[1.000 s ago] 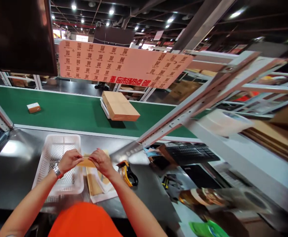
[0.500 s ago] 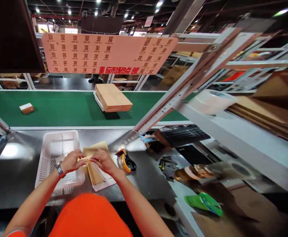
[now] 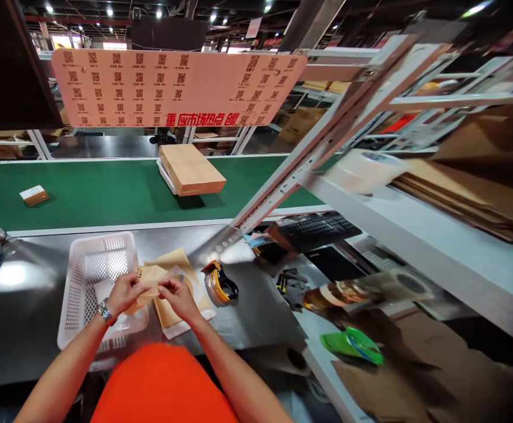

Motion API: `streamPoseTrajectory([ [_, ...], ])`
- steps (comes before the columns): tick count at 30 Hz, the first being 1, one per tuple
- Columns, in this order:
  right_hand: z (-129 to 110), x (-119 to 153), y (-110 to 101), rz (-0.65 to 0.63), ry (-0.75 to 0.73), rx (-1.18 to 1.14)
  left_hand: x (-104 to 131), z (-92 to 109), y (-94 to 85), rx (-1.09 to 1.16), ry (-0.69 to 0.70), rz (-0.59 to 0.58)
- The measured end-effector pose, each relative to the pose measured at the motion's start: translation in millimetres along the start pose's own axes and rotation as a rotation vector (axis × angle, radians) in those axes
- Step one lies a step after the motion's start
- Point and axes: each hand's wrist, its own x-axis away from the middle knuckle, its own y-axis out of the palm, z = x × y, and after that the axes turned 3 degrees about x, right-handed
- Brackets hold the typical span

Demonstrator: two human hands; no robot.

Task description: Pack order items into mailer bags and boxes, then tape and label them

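A long green belt (image 3: pixel 93 202) runs across the middle of the frame. Below it is a shiny metal table (image 3: pixel 260 311). At the lower left of the frame, a white basket (image 3: pixel 68 305) stands on the table, with something flat and white in it. Up on the belt, near the middle of the frame, a big brown box (image 3: pixel 192 170) sits on a white tray (image 3: pixel 166 176). Flat tan and white envelopes (image 3: pixel 175 258) lie just to the right of the basket. A yellow and black tape holder (image 3: pixel 221 283) is beside them, with no hand on it.

The smallest thing here is a tan paper packet (image 3: pixel 151 275), held up between the two hands, over the gap by the basket. The work looks partway done: the packet is up in the hands, but not put down. I can't tell if it is sealed.

The left hand (image 3: pixel 127 294), under a watch (image 3: pixel 105 311), comes in from the lower left, its fingers closed on the packet's left side. The right hand (image 3: pixel 179 298) reaches in from the lower right, thumb and fingertips pinching the right edge. Both arms bend inward.
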Motion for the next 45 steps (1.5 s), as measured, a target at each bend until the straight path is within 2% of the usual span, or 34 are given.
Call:
streamPoseTrajectory([
  [3, 26.6, -0.4, -20.9, 0.027, 0.054, 0.117, 4.0, -12.5, -10.1, -0.058, 0.031, 0.248],
  [5, 45.2, -0.6, -40.9, 0.085, 0.051, 0.338, 5.9, -18.7, -14.9, -0.125, 0.06, 0.337],
  [8, 70.9, -4.3, -67.2, 0.19, 0.146, 0.85, 7.1, -20.7, -12.8, -0.19, 0.136, 0.384],
  [10, 84.9, -8.9, -76.1, 0.138, 0.316, 1.108, 6.0, -18.3, -5.9, -0.208, 0.19, 0.401],
  [12, 95.3, -13.4, -78.3, 0.023, 0.433, 1.234, 2.7, -16.1, 3.3, -0.217, 0.229, 0.402],
  [14, 101.7, -16.3, -77.4, -0.047, 0.455, 1.28, -2.8, -16.7, 13.2, -0.232, 0.256, 0.378],
  [19, 107.0, -16.1, -76.7, -0.011, 0.377, 1.319, -19.1, -34.3, 39.8, -0.279, 0.199, 0.274],
  [24, 111.7, -14.9, -72.5, -0.066, 0.425, 1.299, -27.0, -53.8, 63.2, -0.267, 0.141, 0.207],
  [30, 107.7, -17.4, -71.8, 0.016, 0.343, 1.341, -32.0, -55.4, 72.9, -0.278, 0.087, 0.168],
  [37, 109.0, -21.6, -67.0, -0.078, 0.441, 1.324, -36.8, -58.0, 84.9, -0.341, 0.03, 0.094],
  [41, 103.3, -20.7, -67.2, -0.002, 0.333, 1.354, -38.2, -62.6, 91.2, -0.387, 0.015, 0.029],
  [45, 96.9, -14.5, -74.9, -0.001, 0.248, 1.387, -40.8, -62.9, 97.4, -0.428, 0.002, -0.01],
])
